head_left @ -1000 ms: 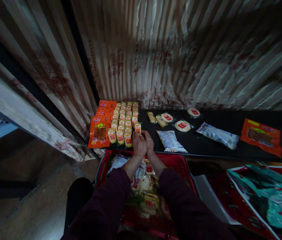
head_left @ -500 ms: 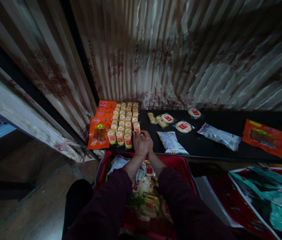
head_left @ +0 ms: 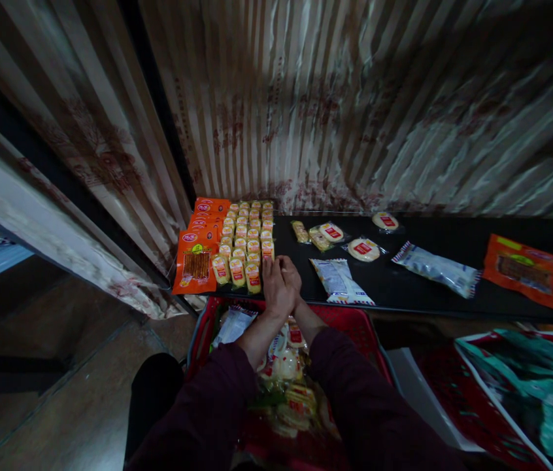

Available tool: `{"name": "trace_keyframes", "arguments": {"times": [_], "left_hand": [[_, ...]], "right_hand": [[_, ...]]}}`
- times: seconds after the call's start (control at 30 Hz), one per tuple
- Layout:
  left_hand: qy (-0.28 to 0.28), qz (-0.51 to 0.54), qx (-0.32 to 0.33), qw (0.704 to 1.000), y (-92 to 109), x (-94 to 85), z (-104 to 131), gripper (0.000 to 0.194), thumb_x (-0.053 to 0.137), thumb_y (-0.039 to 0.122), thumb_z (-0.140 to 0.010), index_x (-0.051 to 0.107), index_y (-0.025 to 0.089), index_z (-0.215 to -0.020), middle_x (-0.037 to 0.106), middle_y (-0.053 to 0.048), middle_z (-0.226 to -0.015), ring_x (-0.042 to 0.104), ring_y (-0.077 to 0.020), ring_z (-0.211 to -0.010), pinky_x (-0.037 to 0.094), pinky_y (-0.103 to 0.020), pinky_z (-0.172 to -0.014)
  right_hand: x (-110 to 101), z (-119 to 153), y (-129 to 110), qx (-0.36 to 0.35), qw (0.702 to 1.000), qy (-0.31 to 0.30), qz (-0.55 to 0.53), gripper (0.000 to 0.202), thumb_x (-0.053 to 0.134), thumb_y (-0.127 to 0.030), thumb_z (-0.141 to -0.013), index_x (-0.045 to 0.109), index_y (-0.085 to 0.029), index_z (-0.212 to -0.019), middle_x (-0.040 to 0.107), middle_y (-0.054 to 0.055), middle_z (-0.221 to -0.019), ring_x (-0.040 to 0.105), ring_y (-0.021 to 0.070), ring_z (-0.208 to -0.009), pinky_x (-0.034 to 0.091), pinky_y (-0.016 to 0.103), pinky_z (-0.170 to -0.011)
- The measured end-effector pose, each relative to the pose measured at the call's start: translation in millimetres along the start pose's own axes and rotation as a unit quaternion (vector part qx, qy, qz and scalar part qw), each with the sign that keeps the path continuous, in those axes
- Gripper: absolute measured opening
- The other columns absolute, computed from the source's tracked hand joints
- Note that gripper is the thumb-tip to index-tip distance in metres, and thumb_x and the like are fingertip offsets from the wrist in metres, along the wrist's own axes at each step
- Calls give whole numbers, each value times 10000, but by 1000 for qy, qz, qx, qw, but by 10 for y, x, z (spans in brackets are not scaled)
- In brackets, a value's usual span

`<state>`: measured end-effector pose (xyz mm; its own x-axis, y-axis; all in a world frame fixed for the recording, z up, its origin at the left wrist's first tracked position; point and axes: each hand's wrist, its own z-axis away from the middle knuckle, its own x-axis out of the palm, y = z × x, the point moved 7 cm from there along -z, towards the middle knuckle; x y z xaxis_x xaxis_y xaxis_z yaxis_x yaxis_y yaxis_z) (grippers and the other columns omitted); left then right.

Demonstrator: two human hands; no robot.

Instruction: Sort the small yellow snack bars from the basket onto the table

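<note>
My left hand (head_left: 276, 288) reaches to the near end of the right-hand row of small wrapped cakes, its closed fingertips on a wrapped cake (head_left: 267, 250) with an orange-and-white label. Pressed close against it, my right hand (head_left: 292, 273) has its fingers curled; what lies between them is hidden. Several rows of such wrapped cakes (head_left: 238, 271) stand side by side on the black shelf (head_left: 301, 278). Left of them lie overlapping orange snack packets (head_left: 196, 265). A white-and-blue packet (head_left: 341, 282) lies just right of my hands.
Below my forearms stands a red basket (head_left: 355, 320) of mixed packets. Along the shelf lie round wrapped biscuits (head_left: 363, 249), a long silvery packet (head_left: 436, 269) and an orange packet (head_left: 526, 273). Another red basket (head_left: 438, 373) holds teal bags (head_left: 546, 373). A patterned curtain (head_left: 306, 131) hangs behind.
The whole view has shifted slightly, so things on the shelf appear a little further right. My hands stay together at the same cake row, nearly still.
</note>
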<state>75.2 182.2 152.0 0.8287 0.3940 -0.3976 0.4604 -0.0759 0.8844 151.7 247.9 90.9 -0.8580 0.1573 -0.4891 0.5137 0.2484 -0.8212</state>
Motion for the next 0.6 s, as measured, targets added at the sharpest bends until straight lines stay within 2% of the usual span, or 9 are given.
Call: {"name": "trace_keyframes", "arguments": {"times": [0.07,0.17,0.37,0.5,0.6], "left_hand": [[-8,-18,27,999,-29,-93,71,361,519,171,-850,595,194,-1201,497,-113,-1372,349,-265,-1344,297,-443,-1122],[-11,-135,122,983,-62,-212,197,462,431,97,-832,550,190,-1269,434,-88,-1444,202,-251,-1423,159,-496,-1173],[-15,-253,187,949,-279,-290,279,577,442,98,-809,426,172,-1381,285,-94,-1523,110,-264,-1442,138,-520,-1169],[-22,-321,215,922,-312,-249,222,601,443,146,-835,347,168,-1428,261,-87,-1534,75,-268,-1444,154,-520,-1167],[-12,-353,227,908,-341,-244,171,591,430,166,-853,324,135,-1434,278,-123,-1523,90,-269,-1442,176,-520,-1161]], "right_hand": [[-12,3,-23,7,1000,-8,23,203,487,-247,-765,592,-217,-936,638,58,-911,575,209,-850,465,339,-791],[-21,5,-49,19,997,-11,74,163,501,-245,-765,583,-206,-900,625,66,-889,570,213,-822,461,346,-768],[-48,-19,-107,5,996,21,90,42,567,-249,-776,569,-212,-756,569,44,-788,537,186,-728,447,315,-709],[-49,-37,-153,-25,997,29,64,101,575,-254,-787,555,-214,-697,542,27,-753,517,173,-710,444,299,-690],[-45,-53,-149,-22,998,38,42,145,602,-284,-782,541,-209,-673,545,27,-744,512,169,-702,448,304,-699]]}}
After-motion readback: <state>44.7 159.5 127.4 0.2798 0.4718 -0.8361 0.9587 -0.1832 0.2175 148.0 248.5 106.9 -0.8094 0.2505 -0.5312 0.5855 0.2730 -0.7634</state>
